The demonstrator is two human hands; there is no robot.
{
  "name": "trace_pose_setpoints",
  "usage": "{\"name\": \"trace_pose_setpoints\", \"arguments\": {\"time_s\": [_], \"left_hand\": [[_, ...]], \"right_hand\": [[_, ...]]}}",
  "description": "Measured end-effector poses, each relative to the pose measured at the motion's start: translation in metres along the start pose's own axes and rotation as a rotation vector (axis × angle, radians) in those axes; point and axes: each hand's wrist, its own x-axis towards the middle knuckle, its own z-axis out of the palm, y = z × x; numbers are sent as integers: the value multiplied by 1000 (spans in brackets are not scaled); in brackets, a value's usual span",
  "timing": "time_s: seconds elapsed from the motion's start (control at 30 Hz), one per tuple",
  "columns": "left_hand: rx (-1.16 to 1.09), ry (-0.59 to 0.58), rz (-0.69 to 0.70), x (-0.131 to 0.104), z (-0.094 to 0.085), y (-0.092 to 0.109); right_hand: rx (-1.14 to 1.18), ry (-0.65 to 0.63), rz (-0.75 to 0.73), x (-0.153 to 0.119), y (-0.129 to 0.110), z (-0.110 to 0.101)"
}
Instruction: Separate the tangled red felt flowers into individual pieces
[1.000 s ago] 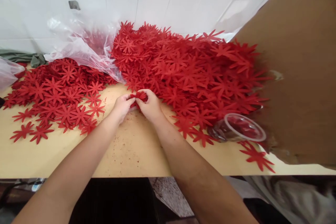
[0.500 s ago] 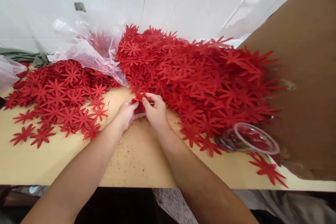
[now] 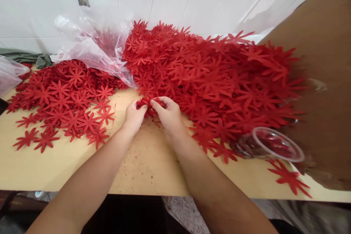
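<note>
Red petalled material (image 3: pixel 149 110), between left hand (image 3: pixel 135 116) and right hand (image 3: pixel 169 114), pinched

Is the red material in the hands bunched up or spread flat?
Bunched up: red petals crowd together between the left hand and right hand. Whether one piece or several, I cannot tell.

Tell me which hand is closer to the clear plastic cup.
The right hand is nearer, to the left of the clear plastic cup and apart from it. The left hand is farther left, beyond the right hand.
</note>
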Motion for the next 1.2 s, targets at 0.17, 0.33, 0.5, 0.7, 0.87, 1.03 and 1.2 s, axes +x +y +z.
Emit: {"name": "trace_pose_setpoints", "arguments": {"time_s": [0.17,0.33,0.5,0.7,0.87,1.03,1.2], "left_hand": [[-1,-24,-27,-5,0,7],[-22,16,-54,-5,-3,8],[-48,-6,-46,-2,-6,5],[-130,-46,-74,-2,-9,5],[-211,-55,-78,-2,-10,7],[-214,-56,-77,-1,-11,7],[-216,-45,-86,0,-13,7]], "right_hand": [[86,-4,-26,3,0,-3],[132,73,25,7,-3,-10],[109,86,9,7,-3,-11],[157,-64,-2,1,-6,-6],[283,-175,144,1,-7,-6],[314,-159,242,6,-5,-9],[418,-137,370,10,-8,-13]]}}
